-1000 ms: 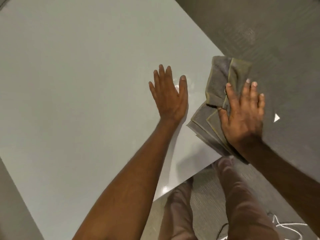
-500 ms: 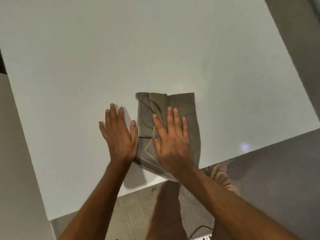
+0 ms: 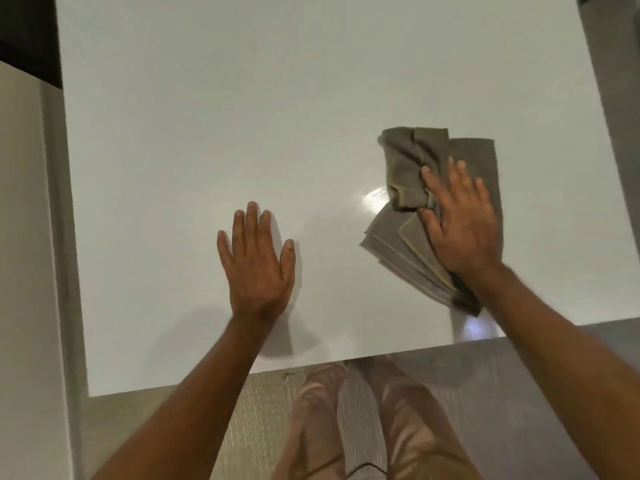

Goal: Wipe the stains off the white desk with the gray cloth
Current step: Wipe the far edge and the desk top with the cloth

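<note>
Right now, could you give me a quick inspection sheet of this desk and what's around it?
Surface: white desk, glossy, with a bright glare patch left of the cloth; no stains that I can make out.
Job's things: gray cloth, bunched, near the desk's right side.
Clutter: nothing seen.
Hands: left hand flat on the bare desk, fingers spread; right hand pressed flat on the cloth.
Cables: a thin dark cord on the floor by the legs.
Surroundings: gray floor; the person's legs below the desk edge.

Bare forearms [image 3: 194,393], no sleeves, light pinkish-tan trousers [image 3: 408,420]
</note>
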{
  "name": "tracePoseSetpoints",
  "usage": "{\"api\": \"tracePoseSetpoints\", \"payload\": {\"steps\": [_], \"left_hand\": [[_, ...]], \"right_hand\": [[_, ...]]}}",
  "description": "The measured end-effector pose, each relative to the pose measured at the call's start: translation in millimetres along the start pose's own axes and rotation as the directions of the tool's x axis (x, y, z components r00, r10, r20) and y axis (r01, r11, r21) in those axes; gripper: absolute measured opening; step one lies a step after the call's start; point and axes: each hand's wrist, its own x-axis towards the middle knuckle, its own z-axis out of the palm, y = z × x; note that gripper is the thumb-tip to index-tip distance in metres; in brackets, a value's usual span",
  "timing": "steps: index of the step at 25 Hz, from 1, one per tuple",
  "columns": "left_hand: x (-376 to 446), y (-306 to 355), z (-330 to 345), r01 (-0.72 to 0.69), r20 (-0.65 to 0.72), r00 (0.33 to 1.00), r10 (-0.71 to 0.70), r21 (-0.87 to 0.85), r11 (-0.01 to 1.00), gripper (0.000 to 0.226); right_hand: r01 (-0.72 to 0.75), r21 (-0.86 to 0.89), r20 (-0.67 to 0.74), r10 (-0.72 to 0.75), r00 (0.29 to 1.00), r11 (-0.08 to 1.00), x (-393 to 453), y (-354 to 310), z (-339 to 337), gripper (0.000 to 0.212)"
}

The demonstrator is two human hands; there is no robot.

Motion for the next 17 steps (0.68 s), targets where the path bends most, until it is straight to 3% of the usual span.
{"api": "tracePoseSetpoints", "payload": {"steps": [3, 7, 13, 15, 17], "left_hand": [[-1.2, -0.8, 3.4, -0.029, -0.130, 0.991, 0.039, 0.076, 0.997, 0.056], [-1.3, -1.4, 5.9, -0.041, -0.160, 0.985, 0.058, 0.107, 0.993, 0.056], [-0.6, -3.2, 2.5, -0.017, -0.057, 0.998, 0.022, 0.078, 0.997, 0.059], [-2.6, -4.4, -1.0, -0.004, -0.025, 1.000, 0.006, 0.071, 0.997, 0.059], [-1.9, 0.6, -3.4, 0.003, -0.003, 1.000, -0.003, 0.072, 0.997, 0.059]], "right_hand": [[-0.212, 0.045, -0.054, 0.214, 0.975, 0.976, 14.0, 61.6, -12.1, 0.063], [-0.438, 0.098, -0.085, 0.446, 0.891, 0.894, -18.4, 97.7, -21.3, 0.063], [-0.699, 0.113, -0.073, 0.707, 0.703, 0.707, -78.9, 58.7, -10.6, 0.065], [-0.718, 0.121, -0.046, 0.727, 0.685, 0.685, -72.4, 31.3, -4.2, 0.066], [-0.689, 0.128, -0.031, 0.697, 0.716, 0.713, -63.4, 5.7, -1.3, 0.067]]}}
